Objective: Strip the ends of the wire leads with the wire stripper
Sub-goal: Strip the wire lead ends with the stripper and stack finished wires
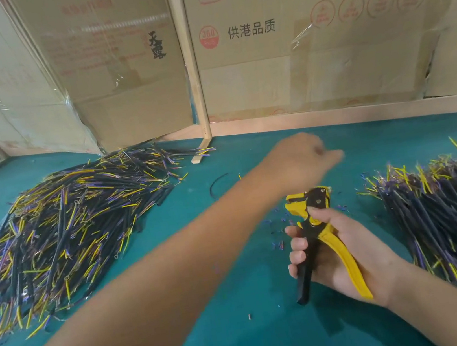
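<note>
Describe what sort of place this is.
Probably a small wire-assembly workbench: heaps of cut wire leads, a wire stripper in the right hand, cardboard cartons as backdrop.

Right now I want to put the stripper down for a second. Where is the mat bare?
Barest is the green mat near the front edge, below the wire stripper that the right hand holds. The strip between the left pile and the left arm holds one loose black lead. Both piles, including the right pile, are crowded; insulation scraps lie beside the tool.

Flattened cardboard boxes (305,42) printed with characters stand in a wooden frame (197,88) along the green bench's (245,333) back edge.
</note>
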